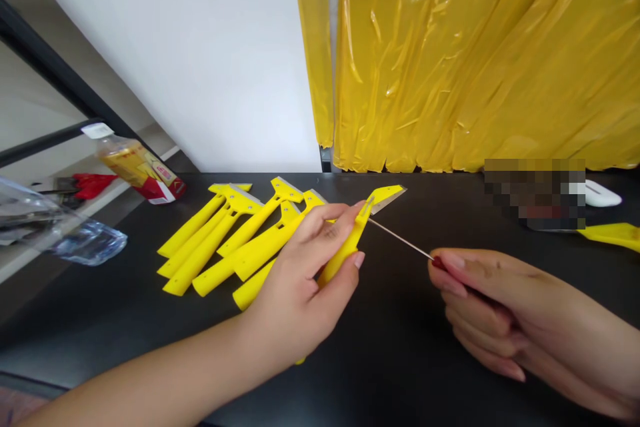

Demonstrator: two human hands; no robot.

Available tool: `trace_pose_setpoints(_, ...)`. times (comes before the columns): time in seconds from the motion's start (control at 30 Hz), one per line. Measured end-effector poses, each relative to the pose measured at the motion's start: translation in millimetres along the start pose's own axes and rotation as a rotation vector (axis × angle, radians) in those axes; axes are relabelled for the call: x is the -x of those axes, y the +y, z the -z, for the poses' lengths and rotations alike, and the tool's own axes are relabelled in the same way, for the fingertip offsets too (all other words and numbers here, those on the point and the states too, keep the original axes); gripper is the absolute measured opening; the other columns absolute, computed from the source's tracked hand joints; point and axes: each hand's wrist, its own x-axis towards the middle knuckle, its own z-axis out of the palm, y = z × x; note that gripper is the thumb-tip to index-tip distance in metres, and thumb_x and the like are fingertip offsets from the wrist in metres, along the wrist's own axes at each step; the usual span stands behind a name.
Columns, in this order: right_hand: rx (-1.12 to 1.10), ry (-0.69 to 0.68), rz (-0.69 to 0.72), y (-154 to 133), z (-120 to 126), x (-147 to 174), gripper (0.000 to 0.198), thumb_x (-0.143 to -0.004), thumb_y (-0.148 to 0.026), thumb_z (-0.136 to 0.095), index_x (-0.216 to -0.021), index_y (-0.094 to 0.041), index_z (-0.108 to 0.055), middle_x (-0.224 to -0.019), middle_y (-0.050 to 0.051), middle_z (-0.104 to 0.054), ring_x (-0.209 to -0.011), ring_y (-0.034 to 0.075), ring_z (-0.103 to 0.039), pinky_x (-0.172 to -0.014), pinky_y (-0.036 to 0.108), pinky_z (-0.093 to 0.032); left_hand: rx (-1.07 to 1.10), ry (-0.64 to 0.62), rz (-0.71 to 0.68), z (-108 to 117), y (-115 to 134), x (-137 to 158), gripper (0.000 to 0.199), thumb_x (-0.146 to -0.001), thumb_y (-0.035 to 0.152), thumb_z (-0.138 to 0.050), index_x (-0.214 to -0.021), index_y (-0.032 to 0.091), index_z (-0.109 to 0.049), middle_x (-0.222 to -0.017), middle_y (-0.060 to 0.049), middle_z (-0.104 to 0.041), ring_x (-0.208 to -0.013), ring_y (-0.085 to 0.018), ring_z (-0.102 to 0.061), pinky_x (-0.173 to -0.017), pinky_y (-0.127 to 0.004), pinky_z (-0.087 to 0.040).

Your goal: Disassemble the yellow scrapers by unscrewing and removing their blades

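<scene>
My left hand [315,273] is closed around the handle of a yellow scraper [345,257], whose head with a metal blade points up and to the right. In my right hand [500,307] is a screwdriver [403,242] with a thin metal shaft and a red handle, mostly hidden by the fingers. Its shaft runs left to the head of the held scraper; whether the tip sits in a screw I cannot make out. Several more yellow scrapers [200,250] lie in a loose row left of my left hand, which covers part of them.
A bottle with a white cap [143,167] and a clear plastic bottle [90,237] are at the left. On the black table's [400,360] right side lie a white object [603,193] and another yellow tool [613,235], near a blurred patch. Yellow plastic sheeting [475,60] hangs behind.
</scene>
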Motion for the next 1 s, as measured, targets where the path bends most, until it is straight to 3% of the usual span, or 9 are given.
trace_pose_setpoints(0.1,-0.129,-0.06,-0.034,-1,-1,3,0.041,-0.111,-0.051,-0.056,-0.08,-0.024,-0.055,-0.055,-0.011,-0.028,-0.044,0.008,-0.02,-0.045,0.018,-0.036,0.031,-0.026,0.026,1,-4,0,0.033,-0.107,0.017,-0.065,-0.131,0.037,-0.075,-0.141,-0.005,-0.062,-0.127,-0.024,-0.067,-0.118,-0.044,-0.057)
trace_pose_setpoints(0.27,-0.089,-0.047,-0.014,-1,-3,2,0.038,-0.112,-0.052,-0.053,-0.087,-0.025,-0.063,-0.048,-0.012,-0.026,-0.039,0.009,-0.017,-0.044,0.02,-0.039,0.058,-0.062,0.063,4,-13,-3,0.05,-0.109,0.023,-0.066,-0.154,0.044,-0.066,-0.148,-0.006,-0.06,-0.133,-0.027,-0.065,-0.12,-0.048,-0.055)
trace_pose_setpoints(0.43,0.153,0.114,0.111,4,6,-10,0.04,-0.11,-0.056,-0.057,-0.095,-0.021,-0.069,-0.054,-0.011,-0.037,-0.044,0.008,-0.034,-0.063,0.029,-0.056,-0.031,-0.065,0.059,5,-26,-11,0.052,-0.108,0.018,-0.063,-0.157,0.036,-0.066,-0.15,-0.008,-0.058,-0.144,-0.025,-0.059,-0.127,-0.045,-0.047)
trace_pose_setpoints(0.57,0.248,0.271,0.182,4,17,-20,0.033,-0.104,-0.052,-0.065,-0.094,-0.021,-0.069,-0.063,-0.006,-0.05,-0.052,0.011,-0.047,-0.062,0.031,-0.056,-0.14,-0.113,0.064,5,-33,-13,0.053,-0.106,0.01,-0.053,-0.156,0.023,-0.065,-0.152,-0.012,-0.057,-0.149,-0.024,-0.056,-0.126,-0.041,-0.048)
trace_pose_setpoints(0.73,0.323,0.399,0.239,5,23,-23,0.024,-0.101,-0.047,-0.067,-0.102,-0.024,-0.072,-0.081,0.0,-0.067,-0.069,0.016,-0.062,-0.067,0.03,-0.058,-0.291,-0.21,0.078,9,-36,-13,0.053,-0.106,0.012,-0.05,-0.157,0.022,-0.063,-0.162,-0.013,-0.054,-0.158,-0.027,-0.05,-0.132,-0.042,-0.042)
trace_pose_setpoints(0.87,0.456,0.539,0.297,6,24,-21,0.021,-0.093,-0.046,-0.078,-0.1,-0.027,-0.074,-0.095,-0.001,-0.067,-0.077,0.014,-0.065,-0.071,0.026,-0.056,-0.423,-0.308,0.093,12,-37,-12,0.052,-0.109,0.016,-0.048,-0.158,0.024,-0.062,-0.166,-0.011,-0.055,-0.154,-0.028,-0.056,-0.132,-0.046,-0.045)
trace_pose_setpoints(1.0,0.598,0.567,0.275,8,22,-15,0.033,-0.097,-0.057,-0.075,-0.113,-0.029,-0.079,-0.077,-0.002,-0.062,-0.068,0.015,-0.06,-0.069,0.029,-0.057,-0.556,-0.345,0.103,11,-39,-12,0.052,-0.111,0.018,-0.044,-0.159,0.023,-0.062,-0.169,-0.011,-0.054,-0.151,-0.032,-0.059,-0.129,-0.053,-0.048)
